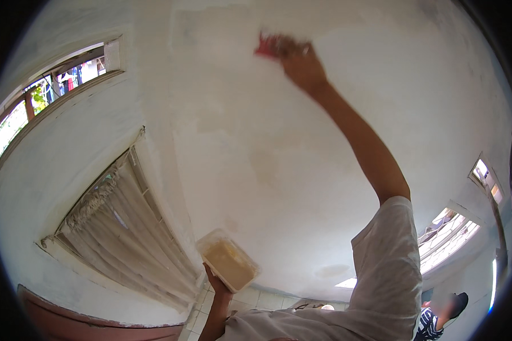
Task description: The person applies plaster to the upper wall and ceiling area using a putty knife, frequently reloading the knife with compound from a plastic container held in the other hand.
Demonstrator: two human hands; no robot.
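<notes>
My right hand [302, 65] is raised high on an outstretched arm against a pale plastered surface [324, 142]. Its fingers are closed around a small red hand tool [265, 45], too smeared by motion for its exact kind to show. Low down, my left hand [217, 279] grips the side of a clear rectangular plastic tub [207, 241], tilted so its inside faces me. Beige paste-like material [228, 260] coats or fills the tub. Darker, uneven patches mark the plaster below and left of the raised hand.
A curtained window [125, 221] lies to the left, with a narrow open window [51, 88] above it. Reddish-brown furniture or a door [85, 318] shows at lower left. Bright windows [449, 236] are at the right; another person [438, 318] in a striped top stands at lower right.
</notes>
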